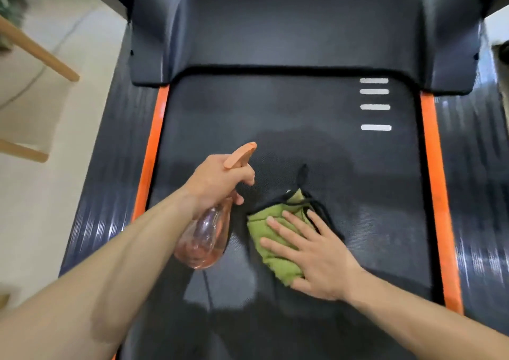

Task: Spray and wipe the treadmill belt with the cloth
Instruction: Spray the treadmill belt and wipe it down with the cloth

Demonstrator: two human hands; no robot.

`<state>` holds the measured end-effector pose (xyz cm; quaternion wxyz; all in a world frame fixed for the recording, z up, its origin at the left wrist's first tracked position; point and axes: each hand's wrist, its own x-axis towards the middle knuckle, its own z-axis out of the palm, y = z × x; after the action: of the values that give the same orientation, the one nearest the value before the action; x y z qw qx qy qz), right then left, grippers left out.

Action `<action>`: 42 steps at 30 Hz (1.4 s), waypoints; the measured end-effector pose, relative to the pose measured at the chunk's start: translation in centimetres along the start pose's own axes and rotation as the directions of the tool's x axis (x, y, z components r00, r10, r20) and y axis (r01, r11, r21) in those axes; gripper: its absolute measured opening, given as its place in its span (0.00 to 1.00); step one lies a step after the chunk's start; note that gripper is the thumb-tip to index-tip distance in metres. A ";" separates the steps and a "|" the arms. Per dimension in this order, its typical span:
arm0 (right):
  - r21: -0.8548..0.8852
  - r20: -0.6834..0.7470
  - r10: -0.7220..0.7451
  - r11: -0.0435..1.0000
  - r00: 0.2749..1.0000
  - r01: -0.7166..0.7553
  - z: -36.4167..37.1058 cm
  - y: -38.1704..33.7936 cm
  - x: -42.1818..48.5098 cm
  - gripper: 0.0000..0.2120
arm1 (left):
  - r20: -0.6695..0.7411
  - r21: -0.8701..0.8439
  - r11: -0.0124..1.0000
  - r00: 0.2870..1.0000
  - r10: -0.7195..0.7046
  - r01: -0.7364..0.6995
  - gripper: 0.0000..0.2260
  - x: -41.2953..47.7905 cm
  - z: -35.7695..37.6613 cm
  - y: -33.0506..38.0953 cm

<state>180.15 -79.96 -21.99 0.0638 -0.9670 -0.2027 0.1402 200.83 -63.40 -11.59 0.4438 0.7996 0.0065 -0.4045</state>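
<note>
The dark treadmill belt (pixel 275 117) runs up the middle of the head view between two orange side strips. My left hand (pixel 217 180) grips the neck of a clear pink spray bottle (pixel 203 238) with an orange nozzle that points forward over the belt. My right hand (pixel 311 249) lies flat, fingers spread, on a folded green cloth (pixel 264 222) with black edging, pressing it on the belt. A darker wet patch shows on the belt around and ahead of the cloth.
The grey motor cover (pixel 289 23) closes the belt's far end. Orange strips (pixel 438 194) and ribbed side rails (pixel 473 180) flank the belt. White bars (pixel 375 107) mark the belt at right. Light wooden furniture legs (pixel 38 48) stand on the pale floor at left.
</note>
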 end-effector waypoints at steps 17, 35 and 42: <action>0.015 0.574 0.094 0.992 0.813 -0.125 -8.2 -3.2 5.7 0.30 | -0.030 -0.202 0.978 0.998 -0.057 0.050 0.14 -9.4 -6.6 -8.3; 0.201 0.013 0.579 0.797 0.815 -0.570 1.7 -15.4 3.6 0.39 | -0.221 -0.258 0.955 0.953 -0.209 0.149 0.18 -16.4 -3.2 -15.9; 0.213 0.047 0.464 0.861 0.885 -0.463 3.1 -21.9 1.2 0.39 | -0.242 -0.296 0.927 0.921 -0.306 0.230 0.03 -21.8 -2.4 -19.4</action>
<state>172.09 -59.38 -21.28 0.1345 -0.9748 0.0524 0.1700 180.55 -42.31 -10.42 0.4797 0.7750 0.2336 -0.3387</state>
